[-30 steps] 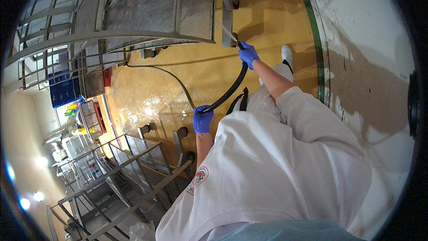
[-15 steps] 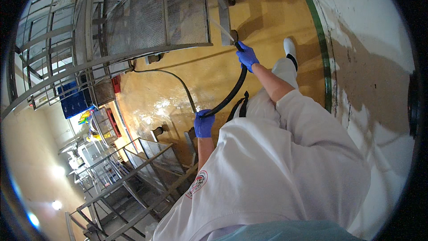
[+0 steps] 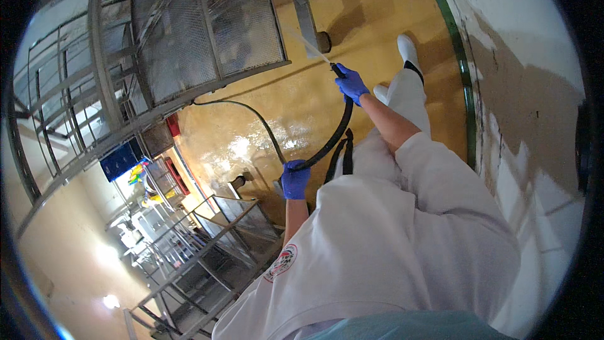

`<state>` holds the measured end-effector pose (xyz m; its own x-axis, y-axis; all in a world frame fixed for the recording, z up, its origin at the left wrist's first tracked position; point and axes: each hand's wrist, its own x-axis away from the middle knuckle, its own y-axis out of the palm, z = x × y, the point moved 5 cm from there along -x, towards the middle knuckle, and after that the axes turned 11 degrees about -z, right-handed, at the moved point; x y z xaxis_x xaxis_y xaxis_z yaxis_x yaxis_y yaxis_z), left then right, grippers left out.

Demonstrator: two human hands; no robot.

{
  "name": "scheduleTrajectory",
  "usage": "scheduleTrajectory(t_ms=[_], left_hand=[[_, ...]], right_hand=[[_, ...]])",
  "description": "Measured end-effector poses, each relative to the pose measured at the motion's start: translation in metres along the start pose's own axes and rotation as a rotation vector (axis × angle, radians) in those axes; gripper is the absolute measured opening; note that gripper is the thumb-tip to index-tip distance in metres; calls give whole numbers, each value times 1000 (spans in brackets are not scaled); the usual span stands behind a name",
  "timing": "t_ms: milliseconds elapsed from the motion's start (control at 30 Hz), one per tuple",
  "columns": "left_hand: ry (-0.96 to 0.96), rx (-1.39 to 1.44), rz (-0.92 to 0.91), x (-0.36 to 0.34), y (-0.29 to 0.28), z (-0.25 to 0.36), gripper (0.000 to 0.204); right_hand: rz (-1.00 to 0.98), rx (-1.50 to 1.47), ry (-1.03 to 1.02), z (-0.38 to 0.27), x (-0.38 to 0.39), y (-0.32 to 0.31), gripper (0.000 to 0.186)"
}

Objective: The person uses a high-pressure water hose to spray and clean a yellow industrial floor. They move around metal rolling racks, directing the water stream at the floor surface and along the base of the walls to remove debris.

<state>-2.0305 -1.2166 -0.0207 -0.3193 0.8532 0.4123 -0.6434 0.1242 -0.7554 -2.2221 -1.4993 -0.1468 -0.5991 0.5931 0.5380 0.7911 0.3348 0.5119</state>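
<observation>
A black hose [image 3: 330,141] runs in a curve between my two blue-gloved hands. My right hand [image 3: 352,84] is closed around it just behind the nozzle [image 3: 334,67]. From the nozzle a jet of water [image 3: 310,45] shoots toward the upper left, at the metal rack with mesh panels [image 3: 248,31]. Lower and to the left, my left hand [image 3: 295,179] grips the hose farther back. Beyond that hand, a thinner stretch of hose [image 3: 258,116] trails over the floor and passes out of sight by the rack's lower rail.
The yellow floor [image 3: 371,19] shines wet in places. Another metal rack [image 3: 214,239] stands at lower left, near my left arm. Along the right runs a stained white wall [image 3: 522,75] with a green strip [image 3: 462,75] at its foot. A blue crate [image 3: 121,160] is at far left.
The rack at the top has shifted left in view, and the lower-left rack and lights have moved right and down. Both hands keep their hold on the hose, and water still sprays.
</observation>
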Motion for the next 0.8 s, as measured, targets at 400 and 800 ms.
scheduleTrajectory(t_ms=[400,800], left_hand=[[-439,1850,117,-8,73,-38,15],[-457,2203,362,-150,135,69,28]], right_hand=[[-50,276,135,-20,9,-46,51],[-205,548,-207,-100,-101,-72,53]])
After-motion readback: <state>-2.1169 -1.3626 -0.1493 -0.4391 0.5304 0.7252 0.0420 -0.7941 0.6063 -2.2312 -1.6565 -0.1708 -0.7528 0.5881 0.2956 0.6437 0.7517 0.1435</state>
